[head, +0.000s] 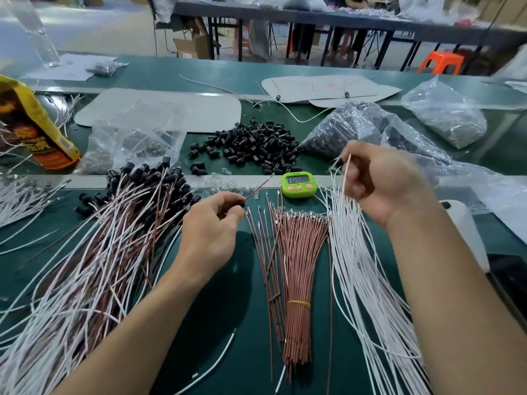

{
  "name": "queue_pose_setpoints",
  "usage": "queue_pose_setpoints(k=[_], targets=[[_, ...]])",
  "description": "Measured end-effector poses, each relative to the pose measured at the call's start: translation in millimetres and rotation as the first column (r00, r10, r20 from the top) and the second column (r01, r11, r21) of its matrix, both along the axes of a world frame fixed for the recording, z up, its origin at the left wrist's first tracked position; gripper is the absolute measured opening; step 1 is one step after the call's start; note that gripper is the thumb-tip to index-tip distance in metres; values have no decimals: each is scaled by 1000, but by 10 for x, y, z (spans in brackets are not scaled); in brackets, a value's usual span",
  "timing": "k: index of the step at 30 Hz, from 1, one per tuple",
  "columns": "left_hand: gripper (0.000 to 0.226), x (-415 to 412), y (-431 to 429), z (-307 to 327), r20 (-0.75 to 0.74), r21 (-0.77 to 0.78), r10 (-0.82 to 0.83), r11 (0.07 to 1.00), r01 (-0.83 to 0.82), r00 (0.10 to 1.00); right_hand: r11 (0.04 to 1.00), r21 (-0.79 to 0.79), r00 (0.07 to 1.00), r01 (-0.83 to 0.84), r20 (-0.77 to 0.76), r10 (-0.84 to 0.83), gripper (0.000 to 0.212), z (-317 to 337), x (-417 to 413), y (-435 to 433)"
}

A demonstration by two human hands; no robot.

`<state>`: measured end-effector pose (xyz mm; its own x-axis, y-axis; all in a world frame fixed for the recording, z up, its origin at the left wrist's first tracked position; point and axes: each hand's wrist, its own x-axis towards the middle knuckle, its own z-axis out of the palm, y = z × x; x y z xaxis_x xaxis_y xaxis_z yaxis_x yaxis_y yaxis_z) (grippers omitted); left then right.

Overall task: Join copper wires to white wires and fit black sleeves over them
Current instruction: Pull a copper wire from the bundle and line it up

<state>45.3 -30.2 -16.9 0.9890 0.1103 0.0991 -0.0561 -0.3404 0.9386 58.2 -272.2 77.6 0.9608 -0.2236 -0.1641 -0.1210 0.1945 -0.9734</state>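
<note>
- Presently the left hand (pixel 211 223) hovers over the green table (pixel 199 323). Its fingers are curled in, and thumb and forefinger pinch one copper wire (pixel 258 189). The wire's free end slants up and to the right toward the green timer (pixel 298 185) without touching it.
- The right hand (pixel 379 181) sits higher and off to the right, fingers curled, pinching a white wire (pixel 346 169) that stands nearly upright out of its grip. The hand is blurred, so the exact finger placement cannot be told.
- The two held wires are apart, their tips not meeting.
- Between the forearms lies a bundle of copper wires (pixel 298 266), tied with a yellow band (pixel 298 303). It fans out at its far end, where metal terminals show, and a few loose copper strands lie just to its left.
- Just right of the bundle, under the right hand, a loose fan of white wires (pixel 368 295) spreads across the table.
- A pile of black sleeves (pixel 256 143) sits beyond the timer, well apart from both hands.
- To the left, a big heap of joined wires (pixel 114 243), copper and white together, carries black sleeves at its far ends.
- Clear plastic bags (pixel 356 126) holding dark parts lie at far right.
- A yellow packet (pixel 31 129) stands at far left.
- A grey cardboard sheet (pixel 159 109) lies behind the sleeves.
</note>
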Motion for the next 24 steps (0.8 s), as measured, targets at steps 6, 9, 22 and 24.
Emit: queue_pose_setpoints(k=[6,9,22,24], targets=[[23,-6,-7,32,10,-93,-1,996,2,1000,986,-115,941,118,330,-74,33,-29,167,230],[24,-29,-16,69,28,-196,-3,981,9,1000,983,-132,945,123,318,-76,31,-88,284,384],[25,11,-27,116,-66,-554,-136,829,77,989,888,-459,967,-36,209,147,31,-329,488,866],[24,19,-25,115,-83,-555,-139,829,70,987,871,-476,968,-120,139,209,32,-356,466,926]])
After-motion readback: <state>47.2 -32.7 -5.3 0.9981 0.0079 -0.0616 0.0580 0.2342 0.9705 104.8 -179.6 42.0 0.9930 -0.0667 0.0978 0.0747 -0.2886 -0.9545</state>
